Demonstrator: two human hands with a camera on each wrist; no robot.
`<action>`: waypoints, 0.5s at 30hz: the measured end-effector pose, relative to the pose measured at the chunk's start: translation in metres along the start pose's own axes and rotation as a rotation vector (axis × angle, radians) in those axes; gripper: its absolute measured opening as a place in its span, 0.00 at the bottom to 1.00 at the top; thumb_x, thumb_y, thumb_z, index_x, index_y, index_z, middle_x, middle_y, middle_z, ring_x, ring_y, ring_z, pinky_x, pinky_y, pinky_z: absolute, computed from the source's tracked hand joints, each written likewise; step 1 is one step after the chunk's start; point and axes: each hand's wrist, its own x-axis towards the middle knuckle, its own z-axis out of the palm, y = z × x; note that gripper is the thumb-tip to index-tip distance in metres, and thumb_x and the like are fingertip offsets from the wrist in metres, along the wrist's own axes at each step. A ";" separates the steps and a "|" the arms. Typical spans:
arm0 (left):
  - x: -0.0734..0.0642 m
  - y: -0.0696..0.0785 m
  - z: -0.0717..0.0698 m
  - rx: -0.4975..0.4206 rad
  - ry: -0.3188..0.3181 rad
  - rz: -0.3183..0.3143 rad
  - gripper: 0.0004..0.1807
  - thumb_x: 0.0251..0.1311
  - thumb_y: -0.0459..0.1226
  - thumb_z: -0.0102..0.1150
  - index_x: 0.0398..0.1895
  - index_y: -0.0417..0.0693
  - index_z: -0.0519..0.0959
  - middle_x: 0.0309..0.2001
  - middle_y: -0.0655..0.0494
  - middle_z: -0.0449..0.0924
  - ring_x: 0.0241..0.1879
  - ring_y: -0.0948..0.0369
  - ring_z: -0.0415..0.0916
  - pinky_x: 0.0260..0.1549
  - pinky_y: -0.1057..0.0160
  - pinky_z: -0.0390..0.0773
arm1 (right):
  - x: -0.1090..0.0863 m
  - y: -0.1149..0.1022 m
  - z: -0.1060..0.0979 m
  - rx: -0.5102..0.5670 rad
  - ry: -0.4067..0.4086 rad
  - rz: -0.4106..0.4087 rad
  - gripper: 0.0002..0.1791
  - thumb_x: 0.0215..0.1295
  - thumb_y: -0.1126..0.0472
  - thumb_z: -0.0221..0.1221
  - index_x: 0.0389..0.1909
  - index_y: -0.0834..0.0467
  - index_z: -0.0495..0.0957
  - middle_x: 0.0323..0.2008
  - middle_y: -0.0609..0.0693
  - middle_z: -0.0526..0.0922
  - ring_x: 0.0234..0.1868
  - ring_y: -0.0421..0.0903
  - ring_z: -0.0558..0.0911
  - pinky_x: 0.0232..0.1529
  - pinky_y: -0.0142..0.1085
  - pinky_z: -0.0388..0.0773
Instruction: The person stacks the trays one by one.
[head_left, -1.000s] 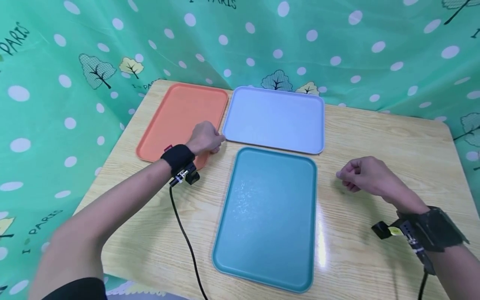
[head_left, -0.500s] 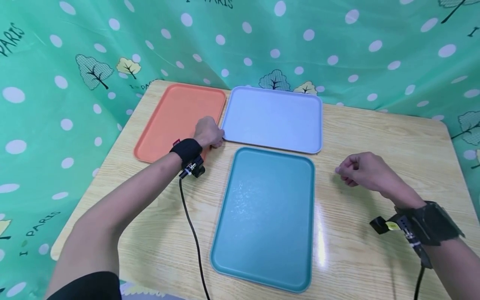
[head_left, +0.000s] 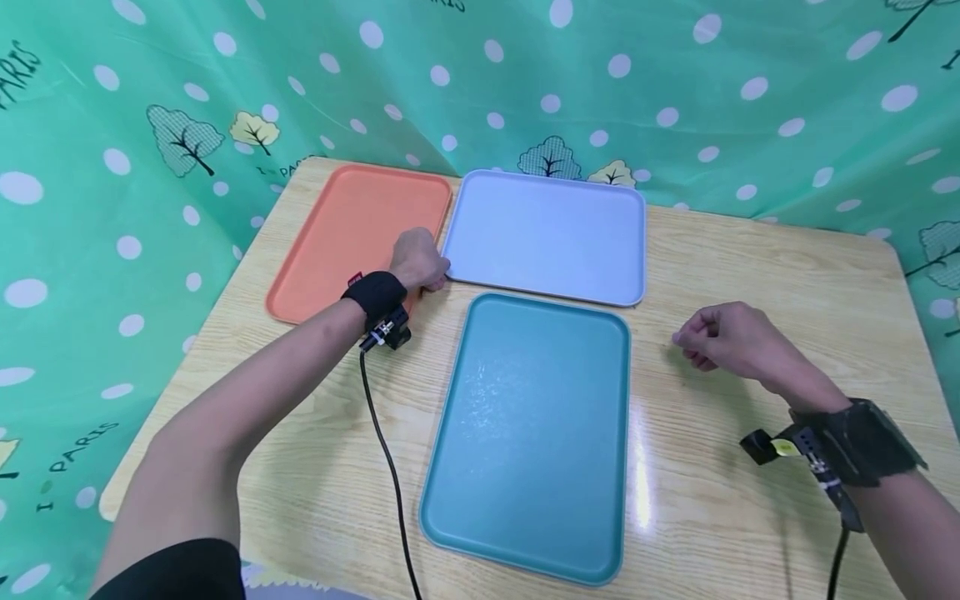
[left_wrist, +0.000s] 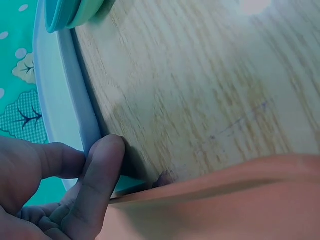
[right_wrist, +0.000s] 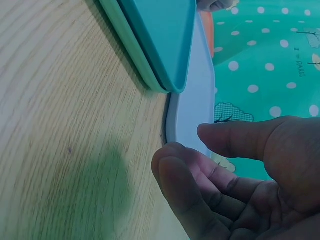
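My left hand (head_left: 420, 260) is at the near-left corner of the periwinkle tray (head_left: 551, 237). In the left wrist view its thumb and index finger pinch that tray's edge (left_wrist: 75, 85); the other fingers curl below. Under the left wrist lies the coral tray (head_left: 360, 225), partly covered by hand and wristband. Over the wood to the right of the teal tray (head_left: 532, 433), my right hand (head_left: 738, 342) hovers with fingers loosely curled. Between its thumb and fingers there is a gap with nothing in it, as the right wrist view shows.
From the side, a light green rim (right_wrist: 132, 57) shows under the teal tray. All trays lie on a wooden table (head_left: 780, 267) backed by a dotted green cloth (head_left: 675, 83). A black cable (head_left: 386, 467) runs from the left wristband across the table's near side.
My left forearm has swung a little to the right, its fingers staying at the periwinkle tray's corner. The right hand and the trays look almost unmoved.
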 end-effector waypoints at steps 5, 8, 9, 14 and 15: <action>0.002 0.001 -0.001 0.079 0.017 0.024 0.19 0.63 0.35 0.56 0.12 0.43 0.77 0.10 0.57 0.75 0.14 0.59 0.79 0.18 0.71 0.68 | 0.002 0.001 -0.002 -0.014 0.000 0.006 0.14 0.71 0.57 0.57 0.39 0.67 0.79 0.32 0.56 0.85 0.32 0.46 0.85 0.34 0.39 0.83; 0.003 0.002 -0.001 0.105 0.025 0.028 0.21 0.62 0.36 0.57 0.09 0.45 0.74 0.08 0.59 0.70 0.11 0.62 0.72 0.19 0.70 0.66 | 0.004 0.001 -0.002 -0.018 0.005 0.006 0.15 0.71 0.57 0.57 0.39 0.67 0.79 0.32 0.56 0.85 0.32 0.47 0.86 0.34 0.40 0.83; 0.003 0.002 -0.001 0.112 0.025 0.029 0.22 0.63 0.36 0.57 0.08 0.46 0.73 0.07 0.59 0.69 0.10 0.63 0.70 0.19 0.69 0.66 | 0.005 0.001 -0.002 -0.017 0.006 0.007 0.15 0.71 0.57 0.57 0.39 0.67 0.79 0.32 0.57 0.85 0.32 0.47 0.86 0.34 0.40 0.84; 0.003 0.003 -0.001 0.122 0.031 0.052 0.23 0.63 0.37 0.57 0.07 0.47 0.71 0.07 0.59 0.67 0.10 0.63 0.69 0.21 0.69 0.67 | 0.009 0.002 -0.003 -0.019 0.005 0.015 0.15 0.71 0.57 0.57 0.39 0.68 0.79 0.32 0.57 0.85 0.33 0.47 0.86 0.35 0.40 0.84; 0.004 0.003 -0.001 0.122 0.032 0.054 0.23 0.63 0.37 0.57 0.07 0.47 0.71 0.07 0.59 0.68 0.10 0.62 0.69 0.21 0.69 0.67 | 0.009 0.002 -0.004 -0.023 0.007 0.014 0.15 0.71 0.57 0.57 0.39 0.68 0.79 0.32 0.56 0.85 0.32 0.47 0.86 0.34 0.40 0.83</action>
